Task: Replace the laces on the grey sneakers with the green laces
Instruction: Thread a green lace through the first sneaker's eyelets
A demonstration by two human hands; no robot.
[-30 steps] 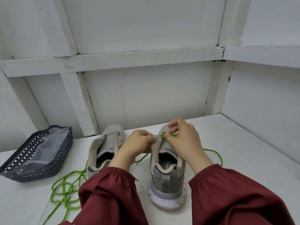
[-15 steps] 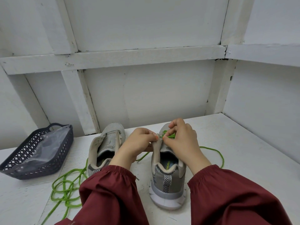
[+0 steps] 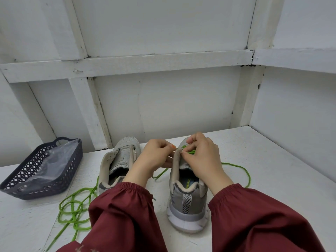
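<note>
Left hand [image 3: 154, 157]: curling in tight and pinching the near eyelet flap of the right sneaker [image 3: 187, 195], pulling it open so the holes are facing up. Whether a lace tip is also sitting between those fingertips, I cannot tell.
Right hand [image 3: 201, 157]: closing thumb and forefinger on the green lace [image 3: 190, 152] right at the eyelets. It is working nose to nose with the left hand, the two almost touching over the tongue.
Right sneaker: standing heel toward the person, which is putting the eyelet rows straight under both hands.
Green lace: showing as a few crossings near the toe and trailing off in a slack loop across the table [image 3: 272, 160] on the right. That is giving free length to pull through.
Left sneaker [image 3: 120, 160]: waiting just beside it with no lace in it, tongue flopping open.
Second green lace [image 3: 72, 211]: lying in a loose tangle by the left sleeve, within easy reach for that shoe.
Basket [image 3: 60, 186]: sitting well off to the left and holding a clear plastic bag [image 3: 45, 164], out of the working space.
Progress: looking early, I'd judge. Only the lower eyelets are filling on one shoe.
</note>
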